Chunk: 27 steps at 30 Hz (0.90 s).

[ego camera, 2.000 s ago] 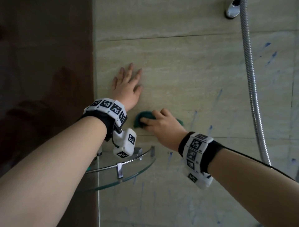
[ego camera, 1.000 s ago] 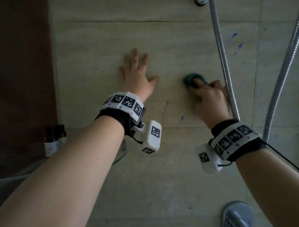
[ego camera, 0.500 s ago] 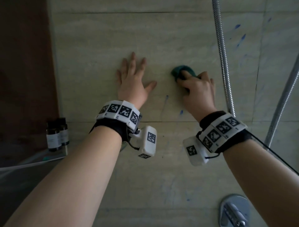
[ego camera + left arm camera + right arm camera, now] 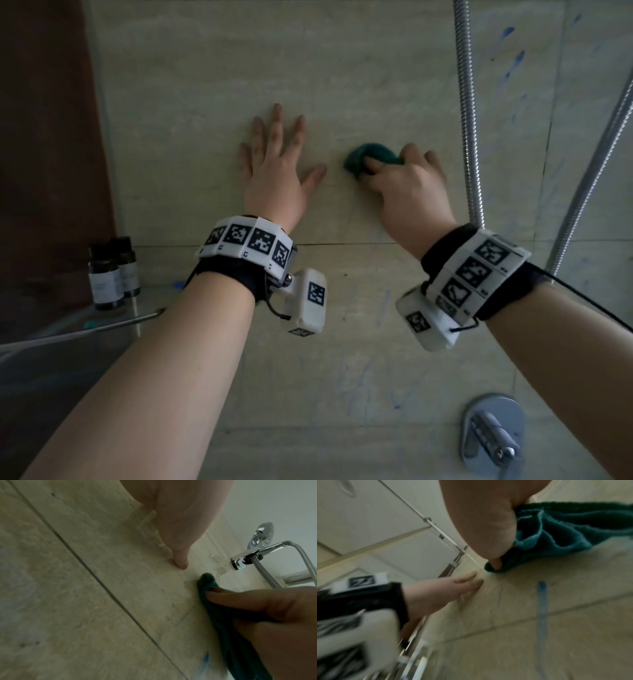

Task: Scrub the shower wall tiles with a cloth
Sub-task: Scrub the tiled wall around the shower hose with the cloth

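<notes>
Plainly, the main risk is the right hand (image 4: 409,190) sweeping toward three o'clock and knocking the metal shower hose (image 4: 470,113), which hangs just beside its knuckles; a wide stroke would snag it. A second risk, as I judge it, is the bunched teal cloth (image 4: 371,158) slipping out of the grip on a hard pass, since only a small wad shows past the fingers (image 4: 375,168). Blue marks (image 4: 513,65) at one o'clock and lower down at six o'clock could be missed if the strokes stay in this patch. The right fingers are curled over the cloth and press it onto the tile wall (image 4: 342,68). The left hand (image 4: 277,171), at nine o'clock of the cloth and near it, lies flat on the tile, fingers spread, holding nothing.
</notes>
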Each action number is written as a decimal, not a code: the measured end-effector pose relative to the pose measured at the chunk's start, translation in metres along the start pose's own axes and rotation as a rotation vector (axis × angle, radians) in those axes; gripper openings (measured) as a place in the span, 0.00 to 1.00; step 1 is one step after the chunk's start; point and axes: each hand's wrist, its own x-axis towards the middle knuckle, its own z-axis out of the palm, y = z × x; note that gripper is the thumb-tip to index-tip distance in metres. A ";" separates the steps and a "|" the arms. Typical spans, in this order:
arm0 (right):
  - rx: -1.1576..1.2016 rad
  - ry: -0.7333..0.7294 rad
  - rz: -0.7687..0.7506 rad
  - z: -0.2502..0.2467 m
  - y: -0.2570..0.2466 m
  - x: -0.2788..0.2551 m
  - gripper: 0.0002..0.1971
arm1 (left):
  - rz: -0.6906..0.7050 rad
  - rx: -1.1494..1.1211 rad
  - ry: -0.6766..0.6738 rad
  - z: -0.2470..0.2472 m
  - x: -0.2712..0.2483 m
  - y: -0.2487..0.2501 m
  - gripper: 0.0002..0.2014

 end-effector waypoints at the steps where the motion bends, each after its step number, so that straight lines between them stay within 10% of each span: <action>1: -0.026 -0.014 -0.056 0.004 -0.008 -0.007 0.22 | 0.006 0.006 -0.001 0.001 -0.001 0.000 0.35; 6: 0.012 -0.002 -0.352 0.029 -0.027 -0.050 0.28 | 0.012 0.013 -0.007 0.002 -0.003 -0.002 0.35; 13: 0.103 0.227 -0.027 0.020 -0.020 -0.016 0.17 | 0.033 0.036 -0.009 0.005 -0.006 -0.004 0.35; 20: 0.158 0.084 -0.255 0.051 -0.043 -0.059 0.27 | 0.058 0.056 -0.013 0.005 -0.009 -0.007 0.36; 27: 0.539 0.248 0.128 0.024 -0.025 -0.052 0.24 | 0.064 0.055 -0.048 0.003 -0.008 -0.009 0.38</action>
